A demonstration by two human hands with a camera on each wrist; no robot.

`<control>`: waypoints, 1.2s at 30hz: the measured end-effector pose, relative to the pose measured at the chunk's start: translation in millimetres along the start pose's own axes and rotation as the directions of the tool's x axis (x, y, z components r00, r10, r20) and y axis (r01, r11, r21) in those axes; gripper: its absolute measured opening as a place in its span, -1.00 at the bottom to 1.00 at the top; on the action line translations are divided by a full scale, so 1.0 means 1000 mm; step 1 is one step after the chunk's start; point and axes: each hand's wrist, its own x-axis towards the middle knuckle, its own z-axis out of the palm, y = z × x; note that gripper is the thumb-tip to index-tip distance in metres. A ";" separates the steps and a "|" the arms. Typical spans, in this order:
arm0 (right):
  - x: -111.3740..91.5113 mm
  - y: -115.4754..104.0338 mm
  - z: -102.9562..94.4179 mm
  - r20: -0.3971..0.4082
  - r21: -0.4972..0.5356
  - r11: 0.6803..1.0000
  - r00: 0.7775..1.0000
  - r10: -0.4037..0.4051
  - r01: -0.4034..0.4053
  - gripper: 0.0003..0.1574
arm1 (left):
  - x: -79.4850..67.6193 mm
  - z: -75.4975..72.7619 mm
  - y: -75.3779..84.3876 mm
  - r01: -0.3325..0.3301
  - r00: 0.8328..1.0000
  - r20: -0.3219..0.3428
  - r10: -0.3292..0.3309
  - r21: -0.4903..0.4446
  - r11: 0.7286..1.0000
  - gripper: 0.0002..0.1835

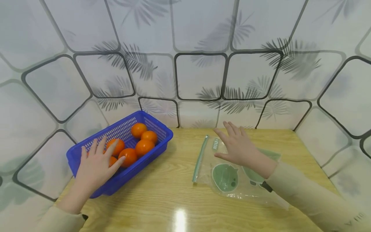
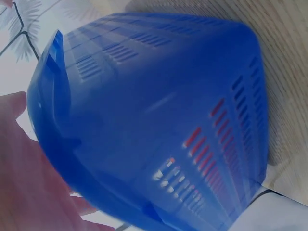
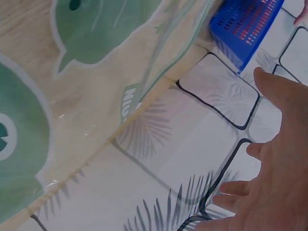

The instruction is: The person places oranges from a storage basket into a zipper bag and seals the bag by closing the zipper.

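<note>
On the left of the table stands a blue plastic basket (image 1: 139,170) with slotted walls, holding several oranges (image 1: 144,147). My left hand (image 1: 97,162) is spread over its near left end, fingers apart; the left wrist view shows this hand (image 2: 33,178) beside the basket's rim (image 2: 57,149). A clear zip bag (image 1: 205,170) with green printed shapes and a green zip strip lies flat on the right. Above it my right hand (image 1: 239,146) hovers with fingers spread, holding nothing. In the right wrist view the bag (image 3: 91,110) lies apart from the hand (image 3: 269,168).
The pale wooden table (image 1: 162,196) ends at a wall (image 1: 200,77) covered in a line-and-leaf pattern, close behind the basket and bag. Patterned surfaces also rise on the left and right sides.
</note>
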 end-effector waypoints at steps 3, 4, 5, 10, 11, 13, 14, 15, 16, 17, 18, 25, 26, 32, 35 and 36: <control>0.006 -0.005 -0.001 -0.001 0.011 1.000 1.000 -0.014 0.014 0.24 | -0.004 0.000 -0.006 0.008 1.000 -0.021 -0.008 -0.007 1.000 -0.16; 0.007 -0.007 -0.002 0.002 0.017 1.000 1.000 -0.017 0.017 0.24 | -0.005 0.001 -0.009 0.010 1.000 -0.027 -0.010 -0.008 1.000 -0.16; 0.009 -0.010 -0.003 0.004 0.022 1.000 1.000 -0.020 0.020 0.24 | -0.006 0.001 -0.011 0.012 0.999 -0.037 -0.012 -0.013 1.000 -0.17; 0.016 -0.023 -0.008 0.022 0.040 0.998 0.999 -0.042 0.042 0.23 | -0.012 0.003 -0.022 0.008 0.995 -0.100 -0.010 -0.019 1.000 -0.22; 0.018 -0.026 -0.009 0.025 0.040 0.998 0.999 -0.047 0.046 0.23 | -0.013 0.003 -0.024 0.007 0.994 -0.111 -0.009 -0.018 1.000 -0.23; 0.021 -0.030 -0.008 0.023 0.042 0.998 0.998 -0.054 0.053 0.23 | -0.014 0.004 -0.028 0.005 0.993 -0.119 -0.006 -0.011 1.000 -0.23; 0.023 -0.033 -0.008 0.020 0.043 0.998 0.998 -0.057 0.056 0.23 | -0.014 0.005 -0.030 0.005 0.993 -0.120 -0.006 -0.009 1.000 -0.23; 0.025 -0.035 -0.007 0.015 0.039 0.997 0.998 -0.060 0.060 0.24 | -0.014 0.005 -0.032 0.004 0.993 -0.118 -0.005 -0.010 1.000 -0.23; 0.027 -0.037 -0.006 0.007 0.033 0.997 0.998 -0.065 0.065 0.24 | -0.014 0.005 -0.033 0.005 0.993 -0.117 -0.006 -0.008 1.000 -0.23; 0.029 -0.039 -0.005 -0.002 0.032 0.997 0.997 -0.071 0.071 0.23 | -0.014 0.005 -0.035 0.006 0.993 -0.117 -0.006 -0.007 1.000 -0.23; 0.031 -0.042 -0.004 -0.009 0.029 0.996 0.997 -0.078 0.079 0.23 | -0.015 0.005 -0.036 0.007 0.993 -0.118 -0.007 -0.008 1.000 -0.23; 0.042 -0.058 0.004 -0.012 0.010 0.991 0.991 -0.131 0.131 0.20 | -0.020 0.006 -0.043 0.025 0.990 -0.136 -0.026 -0.007 1.000 -0.27; 0.044 -0.060 0.005 -0.008 0.011 0.991 0.991 -0.132 0.132 0.20 | -0.021 0.006 -0.044 0.029 0.990 -0.136 -0.029 -0.007 1.000 -0.27; 0.055 -0.070 0.016 -0.005 0.021 0.988 0.988 -0.151 0.151 0.16 | -0.028 0.008 -0.052 0.048 0.990 -0.134 -0.050 -0.016 0.999 -0.28; 0.061 -0.075 0.020 -0.017 0.027 0.986 0.986 -0.166 0.166 0.12 | -0.031 0.010 -0.058 0.043 0.987 -0.153 -0.046 -0.026 0.999 -0.30; 0.063 -0.077 0.021 -0.019 0.030 0.985 0.986 -0.168 0.168 0.11 | -0.031 0.010 -0.060 0.039 0.986 -0.161 -0.043 -0.029 0.999 -0.30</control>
